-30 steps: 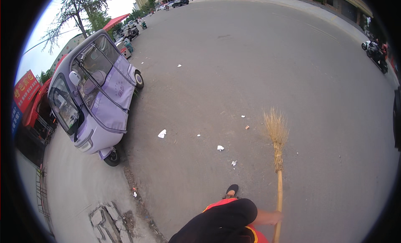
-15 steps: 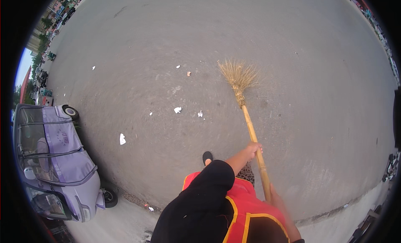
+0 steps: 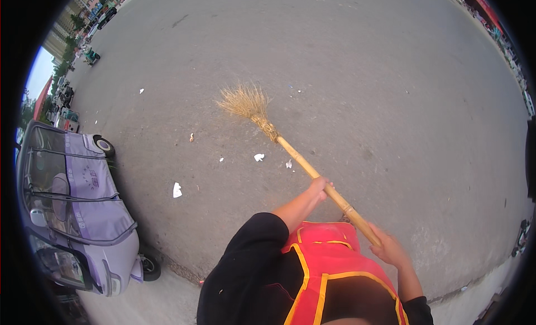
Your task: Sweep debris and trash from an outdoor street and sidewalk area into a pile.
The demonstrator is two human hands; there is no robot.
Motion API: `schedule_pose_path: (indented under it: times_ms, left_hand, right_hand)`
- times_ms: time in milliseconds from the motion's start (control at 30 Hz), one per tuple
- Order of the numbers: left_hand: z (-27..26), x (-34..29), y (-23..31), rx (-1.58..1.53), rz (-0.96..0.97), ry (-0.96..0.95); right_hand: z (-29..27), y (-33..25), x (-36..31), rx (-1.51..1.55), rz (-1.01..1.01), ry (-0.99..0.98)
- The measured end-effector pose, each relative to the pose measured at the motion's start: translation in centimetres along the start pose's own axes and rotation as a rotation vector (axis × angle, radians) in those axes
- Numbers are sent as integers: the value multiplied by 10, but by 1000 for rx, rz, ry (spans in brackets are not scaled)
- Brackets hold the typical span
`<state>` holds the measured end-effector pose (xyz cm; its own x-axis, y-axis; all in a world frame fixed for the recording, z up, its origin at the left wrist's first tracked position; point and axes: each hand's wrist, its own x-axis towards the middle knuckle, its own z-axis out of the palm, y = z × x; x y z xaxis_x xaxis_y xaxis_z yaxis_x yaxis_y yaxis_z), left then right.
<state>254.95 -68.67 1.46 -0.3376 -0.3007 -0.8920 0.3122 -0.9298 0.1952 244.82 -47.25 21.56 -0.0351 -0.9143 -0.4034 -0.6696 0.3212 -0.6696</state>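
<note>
A broom point(image 3: 301, 162) with a yellow bamboo handle and straw bristles slants across the grey road. Its bristle head lies ahead and to the left, fanned out against the ground. My left hand point(image 3: 320, 188) is closed around the middle of the handle. Closer to my body, my right hand point(image 3: 388, 248) grips the handle's upper end. Between the bristles and me lie a crumpled white paper point(image 3: 259, 157) and a pale scrap point(image 3: 288, 164). Farther left are a larger white paper piece point(image 3: 177, 190) and a small orange-brown scrap point(image 3: 191, 137).
A lilac covered three-wheeler point(image 3: 92, 208) is parked at the left by the road edge. Another small white scrap point(image 3: 141, 91) lies farther off. A green three-wheeled vehicle point(image 3: 91, 56) stands in the far left. A pale curb strip point(image 3: 463, 294) runs behind me at the lower right.
The broom head has swung left across the road, and both hands moved with the handle. The orange-brown scrap now lies farther left and nearer. My right hand shows more clearly.
</note>
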Motion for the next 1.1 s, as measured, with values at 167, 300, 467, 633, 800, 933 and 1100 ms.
schedule_pose_path:
  times_ms: [167, 300, 467, 633, 800, 933, 1100]
  left_hand:
    - [65, 1, -10, 242, 16, -273]
    - [101, 31, 11, 340, -24, -264]
    - [49, 100, 79, 127, 39, -9]
    - [29, 114, 181, -96, 111, 382]
    - [106, 100, 195, -267, 131, 271]
    - [164, 112, 190, -229, 134, 62]
    - [190, 141, 221, -97, 54, -55]
  right_hand:
    - [-41, -76, -5, 133, 520, -9]
    - [-74, -75, 44, 229, 585, -35]
    - [-90, -2, 151, 108, 228, -303]
    - [-112, 23, 263, 12, -72, -388]
    - [-190, 38, 289, -151, -101, -327]
    - [-245, -7, 295, -285, -37, -309]
    - [-268, -5, 352, -106, -19, -519]
